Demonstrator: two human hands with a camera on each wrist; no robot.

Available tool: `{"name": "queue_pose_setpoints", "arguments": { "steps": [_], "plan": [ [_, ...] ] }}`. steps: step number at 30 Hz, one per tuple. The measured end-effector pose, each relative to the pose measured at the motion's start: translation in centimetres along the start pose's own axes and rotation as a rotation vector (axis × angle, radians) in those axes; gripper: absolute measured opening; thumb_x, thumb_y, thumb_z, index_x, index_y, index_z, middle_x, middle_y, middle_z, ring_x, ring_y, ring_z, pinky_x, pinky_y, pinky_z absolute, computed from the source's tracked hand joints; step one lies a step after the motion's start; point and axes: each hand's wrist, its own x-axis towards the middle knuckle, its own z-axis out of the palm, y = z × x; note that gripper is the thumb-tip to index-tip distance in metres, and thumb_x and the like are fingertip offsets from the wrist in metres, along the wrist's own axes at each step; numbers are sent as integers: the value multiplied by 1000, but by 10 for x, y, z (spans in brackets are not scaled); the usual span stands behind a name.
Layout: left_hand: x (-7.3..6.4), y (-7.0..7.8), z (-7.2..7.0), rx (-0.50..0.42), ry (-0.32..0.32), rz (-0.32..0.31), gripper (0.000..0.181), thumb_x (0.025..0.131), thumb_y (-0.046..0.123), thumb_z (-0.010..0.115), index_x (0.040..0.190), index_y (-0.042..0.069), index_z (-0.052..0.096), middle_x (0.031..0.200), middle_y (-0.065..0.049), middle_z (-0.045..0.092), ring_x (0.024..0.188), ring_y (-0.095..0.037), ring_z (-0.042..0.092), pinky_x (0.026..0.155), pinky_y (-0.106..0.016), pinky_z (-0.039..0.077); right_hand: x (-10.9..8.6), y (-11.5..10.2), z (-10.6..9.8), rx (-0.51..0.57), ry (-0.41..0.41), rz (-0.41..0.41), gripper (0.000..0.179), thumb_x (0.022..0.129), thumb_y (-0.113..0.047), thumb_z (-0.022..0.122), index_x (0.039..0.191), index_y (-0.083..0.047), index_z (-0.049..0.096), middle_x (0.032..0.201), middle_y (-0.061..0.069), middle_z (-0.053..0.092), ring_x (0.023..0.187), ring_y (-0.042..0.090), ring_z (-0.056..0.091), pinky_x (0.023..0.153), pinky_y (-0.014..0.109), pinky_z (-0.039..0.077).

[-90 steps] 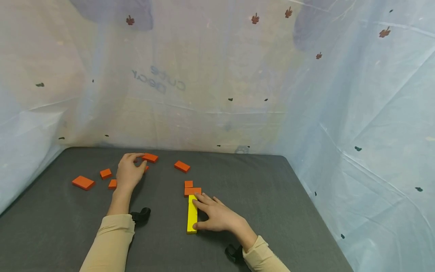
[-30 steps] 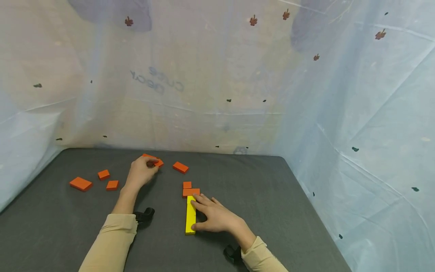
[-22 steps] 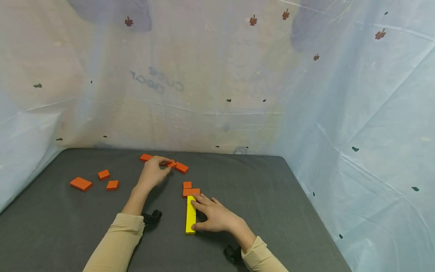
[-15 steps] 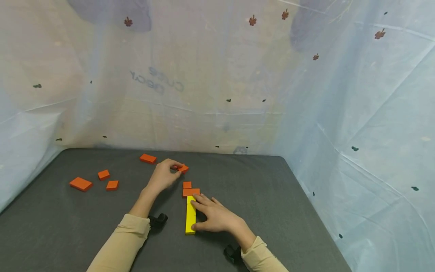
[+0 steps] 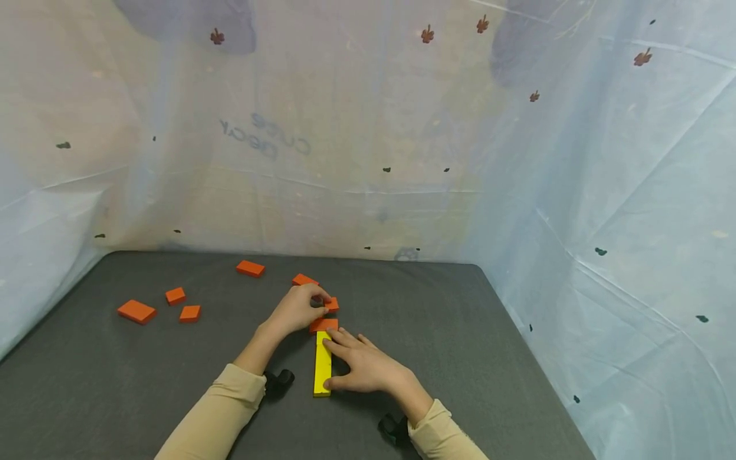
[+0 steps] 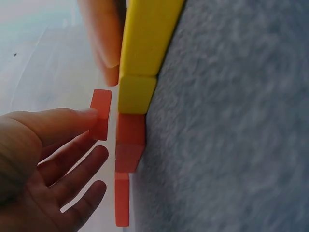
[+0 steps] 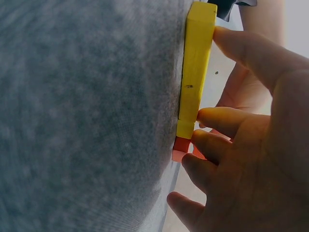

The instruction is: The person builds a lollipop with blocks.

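Note:
My left hand pinches a small orange block between thumb and fingers, raised beside the row of blocks. My right hand lies with fairly straight fingers along the yellow blocks, its thumb and fingertips touching their top in the right wrist view. A seam there divides a long yellow block from a short one. An orange block lies crosswise against the far yellow end. The small orange square beyond it is hidden by the left hand in the head view.
Loose orange blocks lie farther back on the grey table: one just beyond the left hand, another near the back edge. A larger block and two small ones are at left. Translucent sheeting surrounds the table.
My left hand took the small orange block from near the back and carried it rightward and nearer, to above the crosswise orange block. The right hand stays on the yellow blocks.

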Motion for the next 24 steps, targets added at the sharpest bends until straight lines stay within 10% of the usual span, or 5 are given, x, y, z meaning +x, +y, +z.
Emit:
{"name": "queue_pose_setpoints", "arguments": {
  "steps": [24],
  "plan": [
    [-1, -2, 3, 13, -123, -33, 21, 89, 14, 65, 109, 18, 71, 109, -1, 68, 91, -17, 62, 79, -41, 52, 0, -2, 0, -6, 15, 9, 78, 88, -57, 58, 152, -26, 26, 160, -6, 16, 148, 18, 13, 117, 52, 17]
  ]
}}
